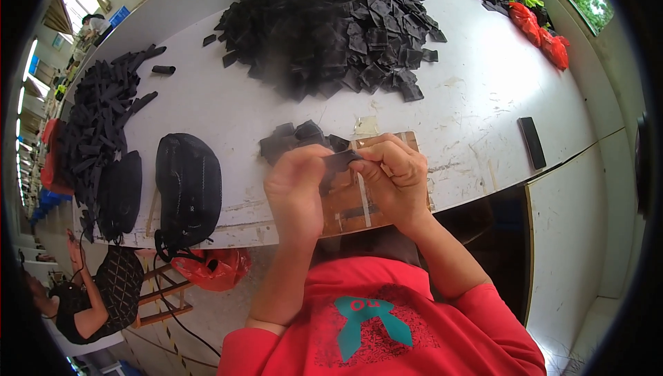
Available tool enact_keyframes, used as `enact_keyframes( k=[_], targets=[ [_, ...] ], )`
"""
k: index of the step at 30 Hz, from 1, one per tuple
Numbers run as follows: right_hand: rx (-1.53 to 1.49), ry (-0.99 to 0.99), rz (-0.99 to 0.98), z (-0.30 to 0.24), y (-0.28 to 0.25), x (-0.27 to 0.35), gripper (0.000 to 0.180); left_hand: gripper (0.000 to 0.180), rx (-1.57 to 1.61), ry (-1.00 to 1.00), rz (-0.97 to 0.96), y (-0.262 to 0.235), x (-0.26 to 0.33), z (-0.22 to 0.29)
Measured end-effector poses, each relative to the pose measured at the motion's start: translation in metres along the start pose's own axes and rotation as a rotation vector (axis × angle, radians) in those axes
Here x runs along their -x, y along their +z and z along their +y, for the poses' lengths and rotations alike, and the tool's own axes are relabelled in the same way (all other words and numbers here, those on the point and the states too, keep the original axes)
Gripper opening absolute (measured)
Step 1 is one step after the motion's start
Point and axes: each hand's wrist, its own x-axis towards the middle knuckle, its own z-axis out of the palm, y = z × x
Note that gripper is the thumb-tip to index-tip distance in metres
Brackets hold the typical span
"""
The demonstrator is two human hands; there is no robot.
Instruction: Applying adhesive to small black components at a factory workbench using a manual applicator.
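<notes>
A small dark piece of fabric (340, 162) is stretched between my two hands over the table's near edge. My left hand (297, 186) pinches its left end, and the fingers of my right hand (395, 176) are closed on its right end. Beneath them lies a brown wooden board (338, 223) with a pale strip across it. Several loose black fabric pieces (293, 138) rest just beyond my left hand. A small pale, translucent packet (366, 125) sits beyond the board.
A large heap of black fabric pieces (324, 31) covers the far middle. Black strips (103, 100) pile up at left, beside two black pouches (188, 189). A black bar (531, 142) lies at right; red bags (535, 31) stand far right. Another person (93, 300) sits at lower left.
</notes>
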Motion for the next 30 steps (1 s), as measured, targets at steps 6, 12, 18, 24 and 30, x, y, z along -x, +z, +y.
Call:
enact_keyframes(
  k=[6,12,18,24,30],
  targets=[
    [0.287,-0.246,0.040,0.005,0.000,-0.006,0.009,0.006,-0.163,0.059,-0.048,-0.001,-0.002,-0.004],
    [-0.373,0.354,0.237,-0.022,-0.050,-0.013,0.007,0.014,-0.988,0.247,0.260,-0.080,-0.055,-0.032],
    [0.026,0.729,0.172,0.022,-0.115,0.109,0.014,0.028,-1.624,-0.078,0.065,-0.179,-0.101,-0.078],
    [0.462,0.998,0.122,0.116,-0.141,0.243,0.017,0.018,-1.552,-0.065,0.147,-0.196,-0.098,-0.068],
    [0.798,0.938,-0.401,0.091,-0.094,0.189,0.024,0.014,-1.222,0.237,0.410,-0.160,-0.061,-0.021]
  ],
)
